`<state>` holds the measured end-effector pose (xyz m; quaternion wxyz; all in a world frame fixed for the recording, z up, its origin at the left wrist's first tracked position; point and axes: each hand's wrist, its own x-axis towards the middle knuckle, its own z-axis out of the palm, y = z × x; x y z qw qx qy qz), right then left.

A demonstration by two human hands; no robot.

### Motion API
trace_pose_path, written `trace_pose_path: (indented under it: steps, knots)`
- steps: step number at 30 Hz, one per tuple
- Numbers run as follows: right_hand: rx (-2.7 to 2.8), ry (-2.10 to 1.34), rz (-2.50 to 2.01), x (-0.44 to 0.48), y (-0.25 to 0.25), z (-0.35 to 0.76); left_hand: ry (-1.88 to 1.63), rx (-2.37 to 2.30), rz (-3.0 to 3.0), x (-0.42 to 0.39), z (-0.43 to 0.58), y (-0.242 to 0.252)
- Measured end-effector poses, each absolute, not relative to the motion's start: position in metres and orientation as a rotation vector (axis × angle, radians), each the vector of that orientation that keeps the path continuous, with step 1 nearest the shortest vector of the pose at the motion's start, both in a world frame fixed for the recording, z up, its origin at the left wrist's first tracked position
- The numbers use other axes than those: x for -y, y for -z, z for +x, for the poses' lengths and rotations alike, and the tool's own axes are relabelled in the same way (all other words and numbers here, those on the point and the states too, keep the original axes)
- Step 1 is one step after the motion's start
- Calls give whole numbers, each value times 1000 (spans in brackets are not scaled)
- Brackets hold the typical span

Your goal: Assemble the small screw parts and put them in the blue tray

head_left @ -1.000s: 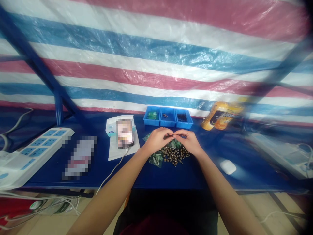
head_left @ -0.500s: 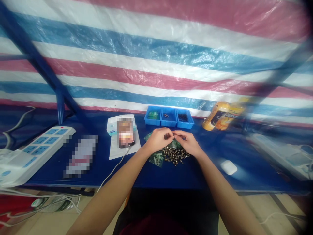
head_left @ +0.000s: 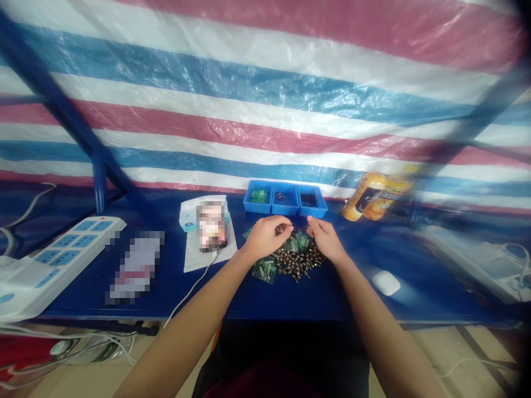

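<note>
My left hand point(head_left: 269, 236) is over the small green bags, its thumb and forefinger pinched together; what they hold, if anything, is too small to make out. A short gap to its right, my right hand point(head_left: 326, 239) has its fingers curled in with the thumb against them, and I cannot see what is inside. Between and below both hands lies a heap of small brass-coloured metal parts point(head_left: 296, 264). Green clear bags point(head_left: 265, 269) with small pieces in them lie left of the heap and behind it.
Behind my hands stand three joined blue bins point(head_left: 285, 208) holding green bags, a few metal bits and dark small parts. Yellow bottles point(head_left: 365, 196) are back right, a white case point(head_left: 386, 282) front right. Leftward are a phone point(head_left: 213, 226) on a white packet and a power strip point(head_left: 68, 257).
My hands, touching at the fingertips before, are now apart. The right hand has drawn a little to the right and curled its fingers; the left has barely moved.
</note>
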<state>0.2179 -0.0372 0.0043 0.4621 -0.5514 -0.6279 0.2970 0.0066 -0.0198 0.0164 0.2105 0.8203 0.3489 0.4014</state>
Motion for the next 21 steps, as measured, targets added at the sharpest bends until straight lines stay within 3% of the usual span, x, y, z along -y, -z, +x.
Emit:
trace_pose_path:
  steps: [6,13,21]
  knots:
    - [1111,-682,-1257,25,6,226,-1065,-1016,2324,17,5,-12]
    - [1192,-527,-1438,25,6,237,-1000,-1096,2349,14,3,-10]
    - [1575,16,-2127,39,2,248,-799,-1214,2555,12,1,-5]
